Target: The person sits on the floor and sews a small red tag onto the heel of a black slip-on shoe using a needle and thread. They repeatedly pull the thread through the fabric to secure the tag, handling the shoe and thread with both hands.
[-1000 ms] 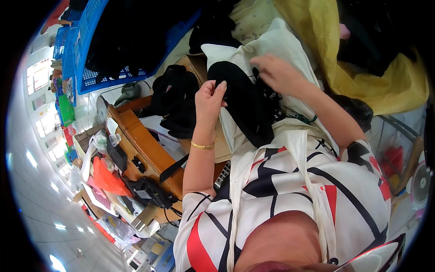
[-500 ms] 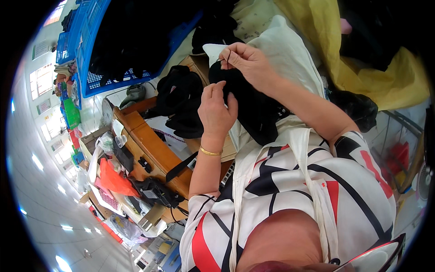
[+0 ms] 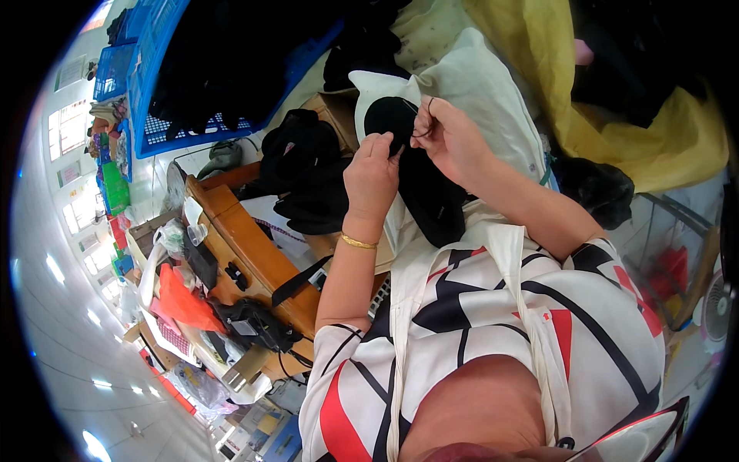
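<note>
A black fabric piece [image 3: 419, 181] lies on a cream cloth [image 3: 477, 92] in front of me. My left hand [image 3: 373, 173] pinches the black fabric at its left edge; a gold bangle sits on that wrist. My right hand [image 3: 450, 138] is closed above the fabric's upper part, with a thin dark thread [image 3: 422, 123] looped at its fingertips. The two hands are close together, almost touching. Whether a needle is in the fingers I cannot tell.
More black garments [image 3: 304, 173] are piled to the left on a wooden bench [image 3: 246, 246]. A blue plastic crate [image 3: 165, 85] holds dark cloth at the top left. Yellow fabric [image 3: 616, 115] hangs at the upper right. Bags and clutter [image 3: 192, 300] lie at the lower left.
My right hand came leftward from the cream cloth to meet my left hand over the black fabric. The left hand closed on the fabric's edge and shifted slightly.
</note>
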{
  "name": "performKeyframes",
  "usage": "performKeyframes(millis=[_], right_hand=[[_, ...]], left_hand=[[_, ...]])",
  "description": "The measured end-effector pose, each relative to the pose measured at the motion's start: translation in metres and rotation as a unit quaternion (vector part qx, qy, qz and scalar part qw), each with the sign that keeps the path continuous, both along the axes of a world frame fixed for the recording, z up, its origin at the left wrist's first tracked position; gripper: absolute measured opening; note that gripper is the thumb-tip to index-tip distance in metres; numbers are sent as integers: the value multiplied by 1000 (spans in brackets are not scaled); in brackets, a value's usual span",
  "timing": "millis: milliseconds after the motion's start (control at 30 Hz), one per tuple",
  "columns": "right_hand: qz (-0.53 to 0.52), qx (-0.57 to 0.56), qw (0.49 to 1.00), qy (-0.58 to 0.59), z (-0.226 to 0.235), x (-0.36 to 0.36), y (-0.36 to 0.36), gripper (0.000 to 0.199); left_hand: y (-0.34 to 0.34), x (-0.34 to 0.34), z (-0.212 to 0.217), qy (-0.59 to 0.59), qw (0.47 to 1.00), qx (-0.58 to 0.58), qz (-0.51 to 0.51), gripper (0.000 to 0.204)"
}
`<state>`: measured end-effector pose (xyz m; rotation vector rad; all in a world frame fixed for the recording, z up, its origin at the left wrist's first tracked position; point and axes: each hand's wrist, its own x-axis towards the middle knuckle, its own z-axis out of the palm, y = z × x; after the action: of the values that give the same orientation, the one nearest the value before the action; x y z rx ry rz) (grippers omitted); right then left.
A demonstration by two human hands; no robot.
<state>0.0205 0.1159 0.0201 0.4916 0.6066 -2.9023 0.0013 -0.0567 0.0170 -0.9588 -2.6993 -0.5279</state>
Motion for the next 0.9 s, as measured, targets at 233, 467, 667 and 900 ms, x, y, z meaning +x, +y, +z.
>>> performKeyframes(millis=[233, 467, 667, 900], right_hand=[[-6, 54, 998, 21, 6, -8, -11, 21], [-16, 135, 988, 78, 55, -19, -10, 26], [-4, 179, 972, 153, 60, 15, 0, 18], [15, 278, 947, 161, 56, 77, 11, 21]], left_hand=[[24, -4, 10, 72, 981, -172, 47, 27], [19, -33, 2, 94, 990, -105, -18, 20], [18, -45, 36, 67, 982, -45, -173, 20], [31, -27, 13, -37, 963, -73, -256, 19]])
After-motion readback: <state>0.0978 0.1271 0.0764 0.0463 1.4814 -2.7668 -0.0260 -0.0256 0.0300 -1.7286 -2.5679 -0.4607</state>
